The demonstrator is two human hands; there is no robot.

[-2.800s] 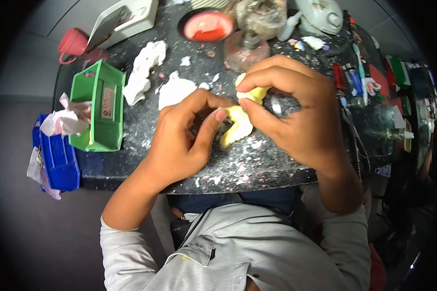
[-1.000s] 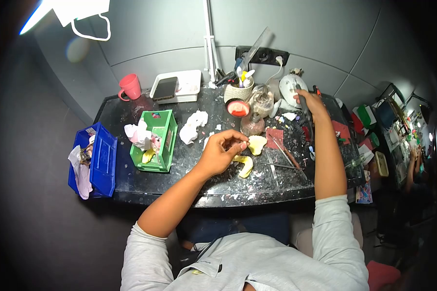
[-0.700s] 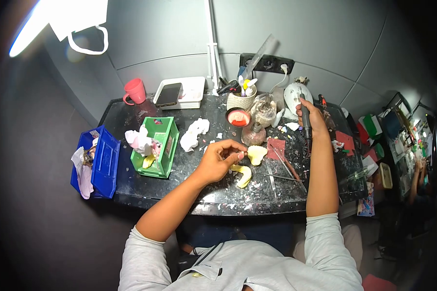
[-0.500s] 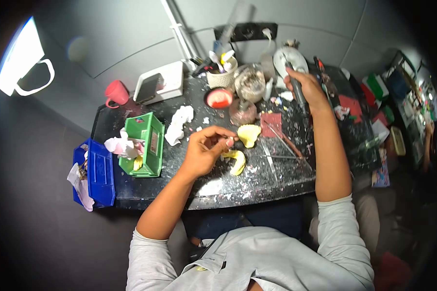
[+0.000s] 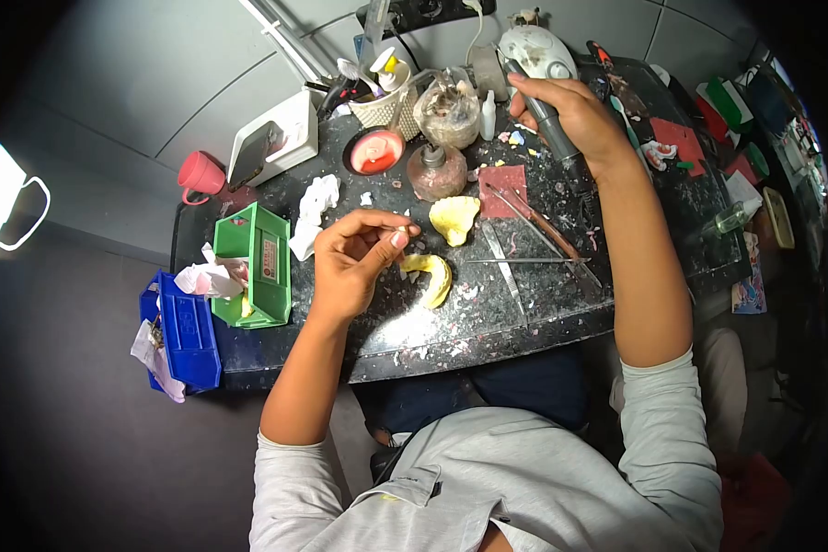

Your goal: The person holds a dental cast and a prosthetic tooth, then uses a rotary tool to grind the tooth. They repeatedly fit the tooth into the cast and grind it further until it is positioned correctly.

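Observation:
My left hand (image 5: 363, 253) is closed in a pinch above the table, holding something too small to make out. Just right of it lie a yellow U-shaped cast (image 5: 437, 279) and, further back, a second yellow cast (image 5: 454, 219). My right hand (image 5: 575, 120) grips a dark grey handpiece (image 5: 550, 124) in front of the white rounded device (image 5: 535, 52). A red square sheet (image 5: 503, 181) carries the tips of thin tools, one with a brown handle (image 5: 554, 236). A metal blade (image 5: 504, 267) rests on the table below them.
The black table (image 5: 543, 317) is strewn with scraps. A green bin (image 5: 270, 267), blue bin (image 5: 189, 336), pink mug (image 5: 201, 175) and white tray (image 5: 290, 133) are left. Behind stand a red-lined bowl (image 5: 374, 153), glass burner (image 5: 437, 173), glass jar (image 5: 449, 115) and woven basket (image 5: 377, 112).
The view has shifted, so the table items appear displaced. My right hand still holds the handpiece near the white device, and my left hand stays pinched beside the yellow casts.

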